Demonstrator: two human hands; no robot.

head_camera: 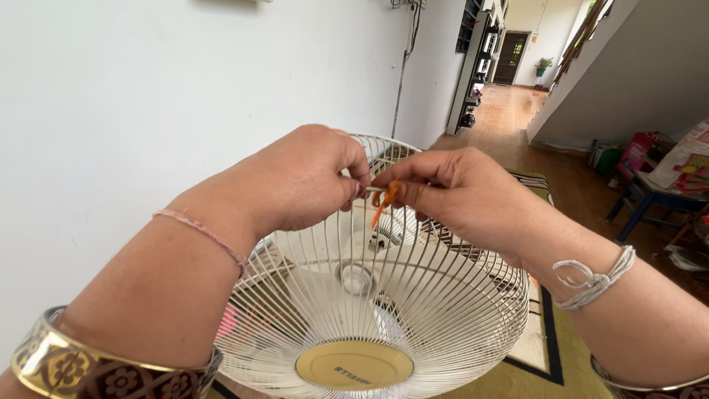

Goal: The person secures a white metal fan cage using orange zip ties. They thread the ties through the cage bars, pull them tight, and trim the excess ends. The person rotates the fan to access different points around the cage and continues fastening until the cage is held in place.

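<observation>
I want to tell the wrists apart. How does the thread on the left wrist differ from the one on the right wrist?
The left wrist thread is pink, thin and a single strand; the right wrist thread is white, thicker, of several strands, with a visible knot. Both sit snug, each beside a broad gold bangle.

White wall [148,89], blue stool [642,203] (bags piled on it), patterned rug [543,347].

I count two bare hands [310,177] [461,192], one short orange thread [384,201], one round white wire fan guard [413,318], two patterned gold bangles [81,369] [650,384], two wrist strings [203,233] [594,281].
</observation>
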